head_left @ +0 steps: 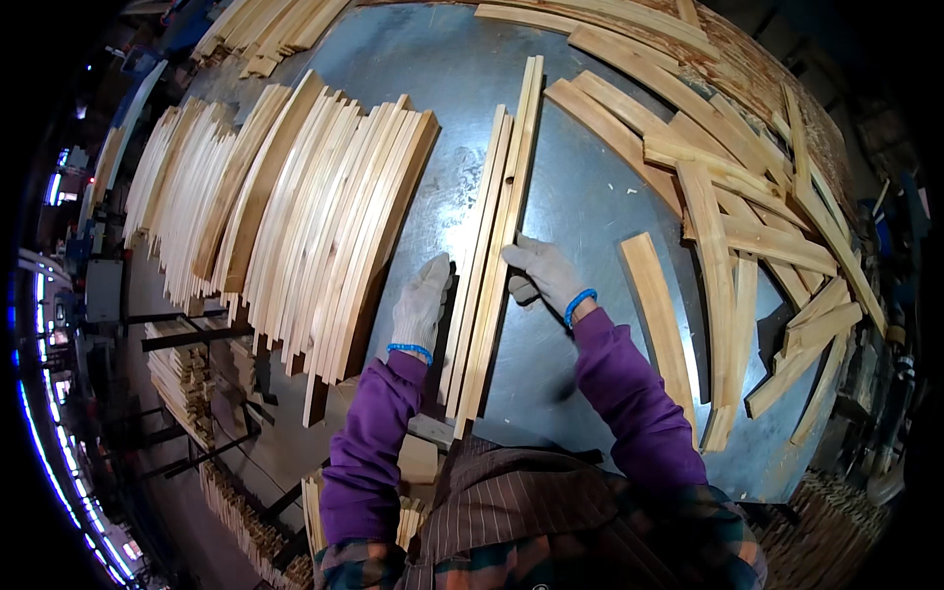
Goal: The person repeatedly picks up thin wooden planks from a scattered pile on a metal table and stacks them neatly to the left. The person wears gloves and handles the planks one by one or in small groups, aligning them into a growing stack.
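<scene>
Between my hands, several long, narrow wooden strips lie side by side on the metal tabletop in two groups, a left group [476, 258] and a longer right group [512, 202] with a dark knot. My left hand [421, 307], in a pale work glove with a blue band at the wrist, is held just left of the strips, its fingers stretched forward and a dark gap between. My right hand [549, 273], gloved and banded alike, touches the right group's edge with an outstretched digit. Its other fingers are bent and partly hidden beneath the hand.
A wide row of wooden strips [324, 216] lies close-packed at left, overhanging the table's edge. At right is a jumbled heap of boards [747, 226], with a single board [657, 324] nearer me. More strips [270, 34] lie at the far left, and stacked wood [182, 379] stands below the table.
</scene>
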{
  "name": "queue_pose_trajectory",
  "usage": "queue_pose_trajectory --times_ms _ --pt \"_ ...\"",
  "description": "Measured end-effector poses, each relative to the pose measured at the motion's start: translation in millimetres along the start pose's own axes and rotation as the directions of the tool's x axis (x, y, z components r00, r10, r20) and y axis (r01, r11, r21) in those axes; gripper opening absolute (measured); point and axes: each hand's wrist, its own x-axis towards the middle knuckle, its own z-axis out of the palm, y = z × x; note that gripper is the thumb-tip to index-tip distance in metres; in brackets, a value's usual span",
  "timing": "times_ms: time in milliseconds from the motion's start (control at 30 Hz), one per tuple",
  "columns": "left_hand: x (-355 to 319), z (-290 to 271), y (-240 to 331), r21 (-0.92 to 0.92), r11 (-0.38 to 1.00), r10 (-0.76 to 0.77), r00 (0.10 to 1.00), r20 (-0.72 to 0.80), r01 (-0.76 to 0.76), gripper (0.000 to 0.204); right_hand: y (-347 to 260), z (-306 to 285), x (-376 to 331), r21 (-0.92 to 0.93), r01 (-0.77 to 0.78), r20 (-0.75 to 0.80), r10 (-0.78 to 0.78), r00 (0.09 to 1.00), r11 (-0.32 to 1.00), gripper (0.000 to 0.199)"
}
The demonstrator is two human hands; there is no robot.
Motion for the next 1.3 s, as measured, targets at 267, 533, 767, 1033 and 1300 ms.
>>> queue_pose_trajectory --times_ms 267,533,767,1033,1300 --pt "-23.8 37.3 8.6 0.697 0.643 0.266 0.946 0.187 -0.318 0.104 20.5 -8.1 21.3 -0.204 0.054 -0.056 -0.066 0.996 0.977 0.058" --pt "-7.8 65.6 -21.8 0.912 0.339 0.458 0.887 0.056 -0.232 0.120 2.7 5.1 16.3 0.042 0.079 -0.007 -0.079 0.997 0.996 0.037" --pt "-13.8 -24.6 -36.6 0.837 0.440 0.524 0.850 0.055 -0.325 0.084 23.0 85.3 20.5 -0.270 0.047 0.052 -0.034 0.998 0.962 0.043" --pt "-42.2 -115.9 -32.9 0.957 -0.012 0.754 0.626 0.198 -0.289 0.062 26.7 141.6 78.6 -0.328 0.045 0.119 -0.006 0.993 0.944 0.059" --pt "-22.3 -115.9 -50.1 0.980 -0.073 0.681 0.708 0.186 -0.188 0.077 30.1 155.0 86.8 -0.287 0.056 0.061 -0.040 0.997 0.956 0.028"
